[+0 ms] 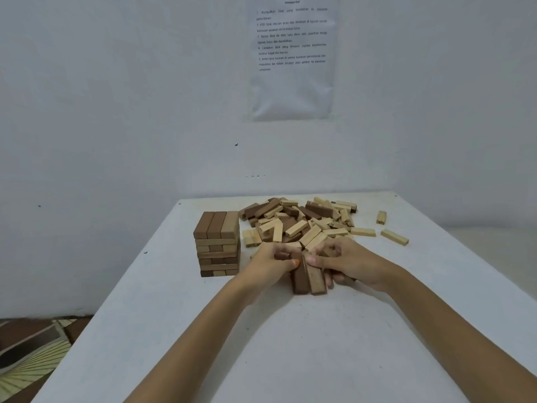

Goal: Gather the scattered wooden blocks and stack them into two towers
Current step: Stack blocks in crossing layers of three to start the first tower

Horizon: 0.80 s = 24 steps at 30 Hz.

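- paper sheet on the wall: five numbered lines, way too blurry to actually read
- pale block near the table's far edge: looks like "24"

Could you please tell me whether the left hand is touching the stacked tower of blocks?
Apart: in the head view a strip of bare table separates the left hand from the tower.
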Available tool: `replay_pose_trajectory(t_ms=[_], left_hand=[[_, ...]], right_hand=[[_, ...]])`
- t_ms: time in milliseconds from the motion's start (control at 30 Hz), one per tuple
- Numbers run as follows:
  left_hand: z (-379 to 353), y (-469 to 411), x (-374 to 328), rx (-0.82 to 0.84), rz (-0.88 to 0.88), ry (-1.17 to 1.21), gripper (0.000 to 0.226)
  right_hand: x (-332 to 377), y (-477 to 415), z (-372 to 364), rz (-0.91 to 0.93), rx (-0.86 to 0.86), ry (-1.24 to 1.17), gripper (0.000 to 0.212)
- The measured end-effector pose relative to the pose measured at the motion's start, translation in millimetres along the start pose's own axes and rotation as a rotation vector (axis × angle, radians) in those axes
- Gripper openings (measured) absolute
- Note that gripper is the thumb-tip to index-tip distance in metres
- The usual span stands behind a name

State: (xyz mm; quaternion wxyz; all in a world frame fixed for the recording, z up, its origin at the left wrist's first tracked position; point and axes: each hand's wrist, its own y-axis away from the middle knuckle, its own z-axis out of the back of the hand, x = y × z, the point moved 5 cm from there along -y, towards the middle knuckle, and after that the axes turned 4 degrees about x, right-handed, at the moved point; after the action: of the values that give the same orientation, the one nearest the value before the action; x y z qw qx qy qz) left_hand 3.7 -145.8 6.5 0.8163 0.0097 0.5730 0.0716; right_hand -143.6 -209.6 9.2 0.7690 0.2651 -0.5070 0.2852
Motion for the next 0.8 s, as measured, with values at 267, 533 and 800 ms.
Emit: replay_pose_trajectory(t_ms=[267, 533, 800], left_hand=[[-0.9, -0.4, 7.2, 0.051, -0.086, -0.082, 0.021], [-3.9, -1.8, 10.6, -0.068, -0.173, -0.180, 0.025], [-1.0, -0.4, 15.6, -0.015, -0.176, -0.170, 0.030]], right_hand=[[-6.4, -2.3, 0.3, 0.043, -0.205, 0.364, 0.025], [-10.7, 10.1, -2.1, -0.081, -0.121, -0.232, 0.033], [-6.0, 16.6, 6.1, -0.021, -0.083, -0.095, 0.019]])
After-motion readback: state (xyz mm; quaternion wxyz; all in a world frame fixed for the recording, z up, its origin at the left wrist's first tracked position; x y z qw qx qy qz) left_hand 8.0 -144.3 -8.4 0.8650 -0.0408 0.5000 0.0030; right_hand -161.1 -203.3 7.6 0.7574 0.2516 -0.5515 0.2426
